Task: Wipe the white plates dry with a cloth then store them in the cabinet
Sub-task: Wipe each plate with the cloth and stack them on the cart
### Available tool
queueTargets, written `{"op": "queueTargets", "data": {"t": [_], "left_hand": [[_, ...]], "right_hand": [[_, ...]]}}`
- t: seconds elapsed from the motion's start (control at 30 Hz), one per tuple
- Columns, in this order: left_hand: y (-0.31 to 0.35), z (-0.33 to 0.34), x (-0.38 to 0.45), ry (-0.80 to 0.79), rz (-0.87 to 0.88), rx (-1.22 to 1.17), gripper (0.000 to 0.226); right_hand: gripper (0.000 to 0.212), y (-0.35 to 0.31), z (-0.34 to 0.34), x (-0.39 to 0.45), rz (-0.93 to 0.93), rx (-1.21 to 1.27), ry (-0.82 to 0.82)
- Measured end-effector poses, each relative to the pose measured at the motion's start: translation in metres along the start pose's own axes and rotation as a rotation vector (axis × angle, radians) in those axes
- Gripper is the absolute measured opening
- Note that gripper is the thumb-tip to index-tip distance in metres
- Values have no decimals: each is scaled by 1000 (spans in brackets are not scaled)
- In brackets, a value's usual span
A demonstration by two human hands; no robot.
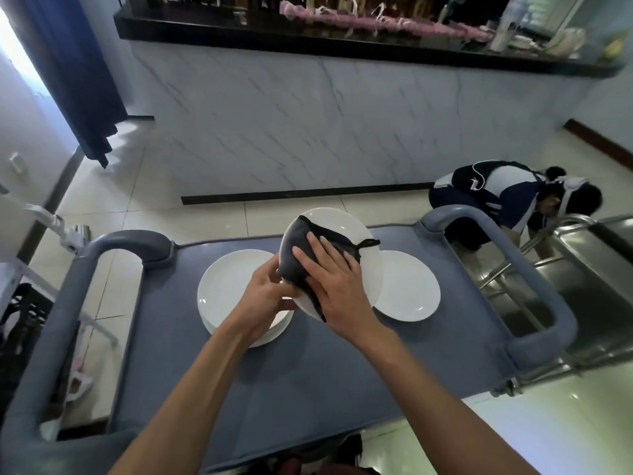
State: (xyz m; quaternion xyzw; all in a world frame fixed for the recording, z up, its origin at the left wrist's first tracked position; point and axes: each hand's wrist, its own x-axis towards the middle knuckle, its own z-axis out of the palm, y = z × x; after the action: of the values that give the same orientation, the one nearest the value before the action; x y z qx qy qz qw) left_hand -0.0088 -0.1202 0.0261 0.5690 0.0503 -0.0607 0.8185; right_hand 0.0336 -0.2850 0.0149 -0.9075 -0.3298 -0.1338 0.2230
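left hand (270,289): grips the near-left rim of the held plate (346,221), fingers curled round the edge; plate is lifted off the cart and tilted, face toward the person
right hand (329,272): fingers spread and fairly flat, pressing the dark cloth (298,248) onto the plate's face; palm sits on the cloth's near part
cloth: dark grey, bunched, covers the left half of the held plate; a small loop (368,243) sticks out on the right over the white surface
plate stack (226,289): white plates stacked on the cart, left of the hands; left wrist overlaps its near-right edge; count not readable
single plate (409,286): white, flat on the cart, right of the hands; held plate overlaps its left edge in view; touching or not, cannot tell
cart top (308,371): blue-grey, bare over the near half; plates sit toward the far side
edges: thick grey tube handles, left (78,279) and right (534,296), rise above the top at both ends; far edge runs just behind the plates
open room: bare cart surface near the person; tiled floor (144,207) between the cart and the far counter
right side: steel trolley (589,269) just beside the cart's right handle; a crouching person (507,200) on the floor beyond it
room: pale marble-pattern counter front (308,125) with black top (308,36) across the far side; dark blue curtain (72,70) at far left; clutter on the counter too blurred to name
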Motion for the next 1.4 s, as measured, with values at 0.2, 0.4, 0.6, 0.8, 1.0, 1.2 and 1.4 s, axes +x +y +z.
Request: {"op": "queueTargets", "data": {"t": [0.2,0.4,0.6,0.8,1.0,1.2,1.4], "left_hand": [[7,-4,1,-7,-26,4,61],[7,-3,-2,33,-52,26,64],[8,1,-2,72,-61,1,62],[7,9,1,158,-63,-49,57],[9,15,8,258,-48,-112,57],[6,20,17,307,-46,-157,54],[0,23,21,324,-71,-182,60]], "right_hand": [[50,-1,-3,15,-42,-37,-1],[50,6,0,27,-33,-41,20],[48,20,-4,39,55,-123,79],[50,39,-12,34,174,-167,63],[52,50,-13,16,283,-137,43],[51,33,1,-4,290,-104,41],[51,8,18,-12,377,-71,85]]}}
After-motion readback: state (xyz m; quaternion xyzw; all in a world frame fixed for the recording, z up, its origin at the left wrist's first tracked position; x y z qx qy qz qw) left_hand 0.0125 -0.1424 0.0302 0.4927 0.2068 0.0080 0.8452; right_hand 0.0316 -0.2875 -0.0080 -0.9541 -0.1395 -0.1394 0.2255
